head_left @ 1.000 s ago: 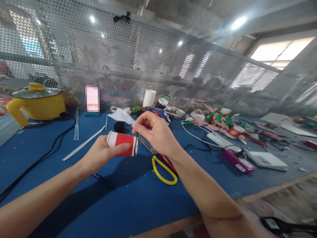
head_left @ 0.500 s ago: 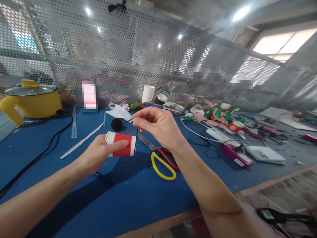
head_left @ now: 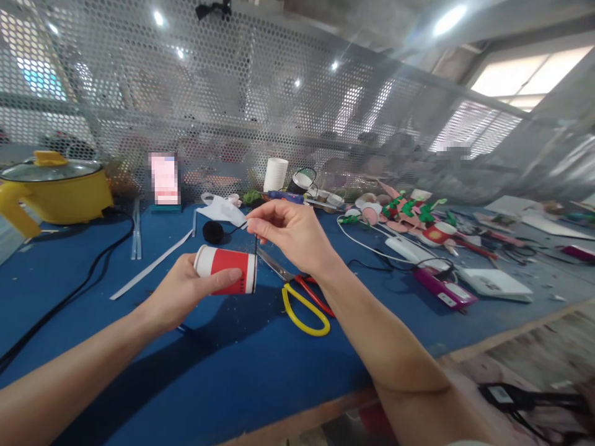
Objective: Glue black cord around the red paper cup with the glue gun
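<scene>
My left hand (head_left: 188,288) is wrapped round a red and white paper cup (head_left: 225,266), tipped on its side with its base end to the right. Black cord (head_left: 255,244) runs along the edge of that end and up into my right hand (head_left: 283,229), whose thumb and fingers pinch it above the cup. From the pinch the cord also leads left to a small black ball of cord (head_left: 213,231) on the blue table. Scissors (head_left: 304,303) with one yellow and one red handle lie beneath my right wrist, their blades pointing toward the cup.
A yellow electric pot (head_left: 56,192) stands at the left, its black cable crossing the table. White strips (head_left: 153,263) lie near my left hand. Stacked paper cups (head_left: 276,174) and a phone (head_left: 164,178) stand at the back. A purple power strip (head_left: 444,289) lies right, before paper flowers.
The view has shifted slightly. The black ball of cord has moved a little left relative to the cup. Both hands keep their hold on the cup and cord.
</scene>
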### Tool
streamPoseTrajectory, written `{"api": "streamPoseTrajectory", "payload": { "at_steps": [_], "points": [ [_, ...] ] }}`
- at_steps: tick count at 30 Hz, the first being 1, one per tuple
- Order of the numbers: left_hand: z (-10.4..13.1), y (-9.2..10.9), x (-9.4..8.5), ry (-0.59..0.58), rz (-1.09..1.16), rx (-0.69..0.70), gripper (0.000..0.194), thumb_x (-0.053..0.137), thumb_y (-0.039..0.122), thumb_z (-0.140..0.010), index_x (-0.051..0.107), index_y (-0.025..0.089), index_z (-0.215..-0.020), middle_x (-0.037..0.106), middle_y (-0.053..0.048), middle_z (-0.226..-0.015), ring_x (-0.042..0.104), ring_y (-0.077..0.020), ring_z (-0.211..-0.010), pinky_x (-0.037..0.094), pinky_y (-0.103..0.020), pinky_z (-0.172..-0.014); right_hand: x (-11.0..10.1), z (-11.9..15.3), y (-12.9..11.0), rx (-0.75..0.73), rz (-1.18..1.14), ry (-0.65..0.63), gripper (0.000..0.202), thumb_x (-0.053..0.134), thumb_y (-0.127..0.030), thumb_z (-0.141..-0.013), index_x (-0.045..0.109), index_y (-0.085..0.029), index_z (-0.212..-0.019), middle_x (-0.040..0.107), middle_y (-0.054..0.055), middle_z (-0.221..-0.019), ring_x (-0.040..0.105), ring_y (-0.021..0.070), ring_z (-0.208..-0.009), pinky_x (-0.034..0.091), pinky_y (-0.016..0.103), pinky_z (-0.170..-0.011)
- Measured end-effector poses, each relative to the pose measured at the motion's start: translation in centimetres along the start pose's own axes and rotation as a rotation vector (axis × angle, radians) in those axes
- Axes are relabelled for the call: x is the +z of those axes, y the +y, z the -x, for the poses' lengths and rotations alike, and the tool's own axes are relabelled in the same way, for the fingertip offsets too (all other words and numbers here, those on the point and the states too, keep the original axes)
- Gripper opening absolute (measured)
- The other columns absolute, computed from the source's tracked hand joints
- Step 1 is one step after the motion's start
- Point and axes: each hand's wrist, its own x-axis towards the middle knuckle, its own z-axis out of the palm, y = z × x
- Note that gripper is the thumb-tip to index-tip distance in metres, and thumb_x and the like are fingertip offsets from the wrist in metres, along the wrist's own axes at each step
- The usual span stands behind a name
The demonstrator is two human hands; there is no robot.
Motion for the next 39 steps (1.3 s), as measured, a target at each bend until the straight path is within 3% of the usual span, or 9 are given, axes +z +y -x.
{"api": "streamPoseTrajectory", "payload": {
  "at_steps": [19,39],
  "points": [
    [0.7,0.3,0.0,0.062,-0.119,0.138,0.018,0.071,0.029,-0.057,0.064,0.014,-0.063,0.056,0.004,-0.049,0.043,-0.0060,-0.040,0.037,-0.016,-0.040,-0.2,0.0,0.2,-0.017,0.045,-0.026,0.006,0.062,-0.018,-0.068,0.060,-0.014,-0.071,0.060,-0.003,-0.061,0.053,0.0055,-0.053,0.045,0.018,-0.051],
    [1.6,1.2,0.7,0.141,-0.193,0.194,0.016,0.069,0.027,-0.055,0.063,0.015,-0.064,0.054,0.004,-0.046,0.040,-0.0067,-0.038,0.036,-0.018,-0.037,-0.2,0.1,0.1,-0.006,0.074,-0.093,0.005,0.061,-0.019,-0.068,0.060,-0.014,-0.071,0.061,-0.001,-0.063,0.056,0.0078,-0.058,0.046,0.021,-0.057]
  ]
}}
